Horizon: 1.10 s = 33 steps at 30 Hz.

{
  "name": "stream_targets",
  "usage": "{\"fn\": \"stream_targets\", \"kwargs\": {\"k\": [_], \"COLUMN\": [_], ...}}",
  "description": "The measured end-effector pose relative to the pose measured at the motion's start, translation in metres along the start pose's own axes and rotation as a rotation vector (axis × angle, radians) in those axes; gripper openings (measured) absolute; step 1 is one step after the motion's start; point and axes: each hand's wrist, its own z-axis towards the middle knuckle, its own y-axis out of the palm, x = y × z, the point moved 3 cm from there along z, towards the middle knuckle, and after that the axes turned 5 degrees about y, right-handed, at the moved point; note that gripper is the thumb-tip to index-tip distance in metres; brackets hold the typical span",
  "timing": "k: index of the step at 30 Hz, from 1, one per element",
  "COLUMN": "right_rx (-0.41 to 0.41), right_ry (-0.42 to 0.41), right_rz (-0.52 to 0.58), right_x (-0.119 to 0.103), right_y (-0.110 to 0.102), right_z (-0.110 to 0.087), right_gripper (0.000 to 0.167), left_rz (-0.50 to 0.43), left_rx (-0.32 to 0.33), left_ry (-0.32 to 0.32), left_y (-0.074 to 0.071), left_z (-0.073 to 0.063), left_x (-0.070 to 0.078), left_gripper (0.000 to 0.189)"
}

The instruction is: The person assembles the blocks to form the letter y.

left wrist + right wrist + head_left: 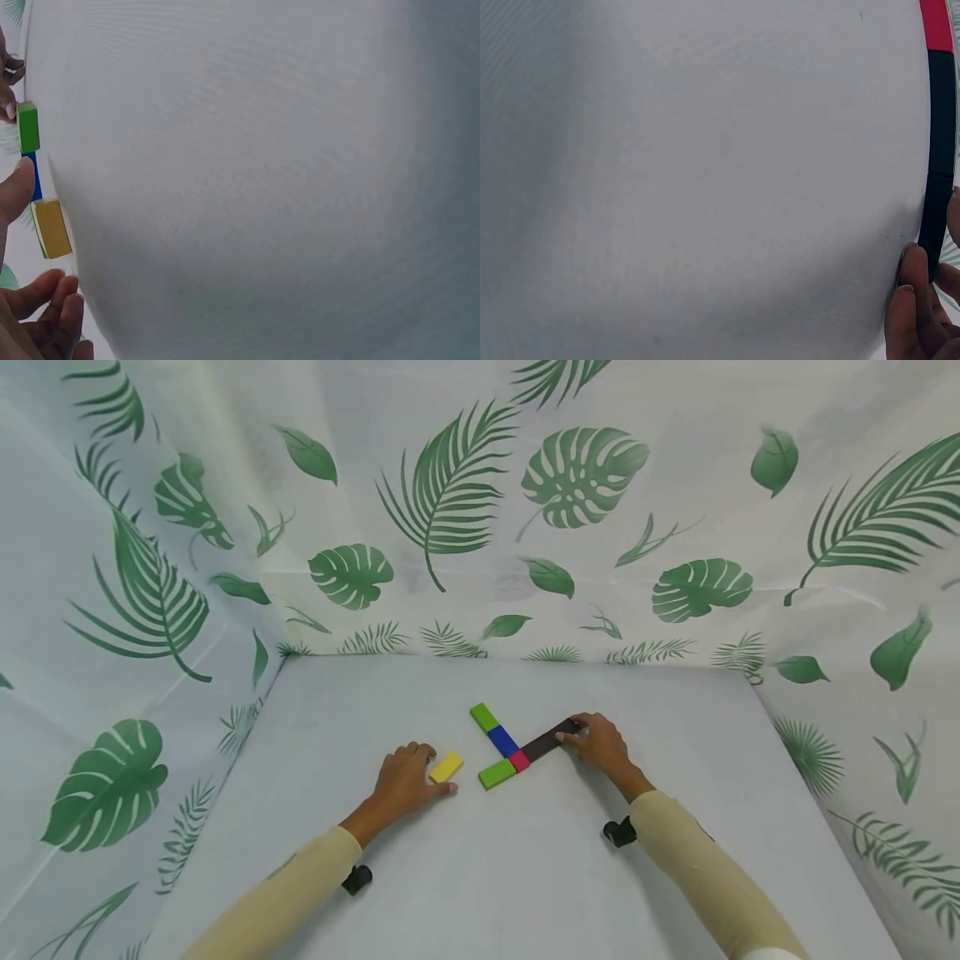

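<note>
On the white table, my left hand (405, 781) has its thumb and fingers spread around a yellow block (447, 768), with gaps showing on either side. The same yellow block (52, 229) appears between thumb and fingertips in the left wrist view. My right hand (602, 746) pinches the outer end of a black bar (550, 741). In the right wrist view a seam divides this black bar (941, 120) into two blocks end to end. Its inner end meets a small red block (519, 761). A green block (497, 774) and a blue block (503, 742) adjoin the red one.
Another green block (483, 717) continues the line beyond the blue one. White curtains with green leaf prints (442, 485) surround the table (510, 877) at the back and sides. Dark wrist devices (619, 832) show under both sleeves.
</note>
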Motion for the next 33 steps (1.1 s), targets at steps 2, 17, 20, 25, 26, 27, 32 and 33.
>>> {"fn": "stream_targets", "kwargs": {"k": [2,17,20,25,26,27,32,33], "right_rx": [-0.001,-0.004,-0.004,-0.008,-0.006,-0.004,0.003,0.002], "right_ry": [-0.006,0.008,0.014,0.024,0.025,0.024,0.008,0.007], "right_rz": [0.001,0.013,0.01,0.015,0.018,0.019,0.024,0.025], "right_x": [-0.0006,-0.0007,-0.0005,-0.0002,0.0001,0.0003,0.0009,0.0006], "right_y": [0.0004,0.001,0.0021,0.0031,0.0028,0.0025,0.0017,0.0018], "right_z": [0.0008,0.0017,0.002,0.0013,0.0012,0.0011,0.0013,0.0012], "right_gripper": [0.059,0.059,0.06,0.059,0.059,0.059,0.059,0.059], "left_rz": [0.007,0.037,0.044,0.051,0.046,0.045,0.021,0.018], "left_rx": [0.001,0.018,0.025,0.039,0.044,0.045,0.052,0.05], "left_ry": [-0.001,0.014,0.028,0.044,0.048,0.051,0.047,0.042], "left_y": [0.0,0.0024,0.0023,0.0028,0.0027,0.0028,0.0024,0.0024], "left_z": [0.0006,0.0022,0.0008,0.0008,0.0013,0.0019,0.0034,0.0032], "left_x": [-0.0002,0.0019,0.0015,0.0015,0.0017,0.0019,0.0025,0.0024], "left_gripper": [0.071,0.054,0.052,0.048,0.047,0.046,0.042,0.042]}}
